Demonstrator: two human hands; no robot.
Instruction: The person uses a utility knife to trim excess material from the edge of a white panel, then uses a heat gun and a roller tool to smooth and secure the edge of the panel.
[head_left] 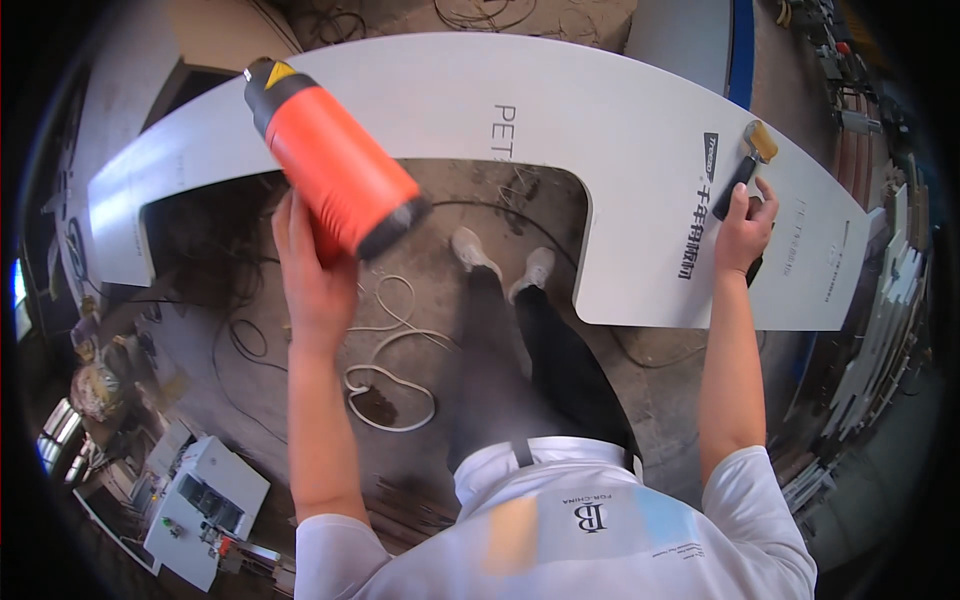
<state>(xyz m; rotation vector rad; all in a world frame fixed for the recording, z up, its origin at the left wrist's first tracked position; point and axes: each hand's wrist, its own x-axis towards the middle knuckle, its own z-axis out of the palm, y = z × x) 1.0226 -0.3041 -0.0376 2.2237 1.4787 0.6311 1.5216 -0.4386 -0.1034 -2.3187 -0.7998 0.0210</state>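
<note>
A white curved board with a large cut-out lies across the space in front of me. My left hand is closed around the grip of an orange and black heat gun, held up over the board's inner edge. Its barrel slants toward the upper left, with a yellow warning label near that end. At the board's right part, my right hand grips the black handle of a small hand roller. The yellowish roller head is at or just above the white surface; contact is hard to tell.
A pale hose and dark cables lie on the floor near my feet. White machinery stands at the lower left. Long strips are stacked along the right. A large box-like piece is behind the board at the upper left.
</note>
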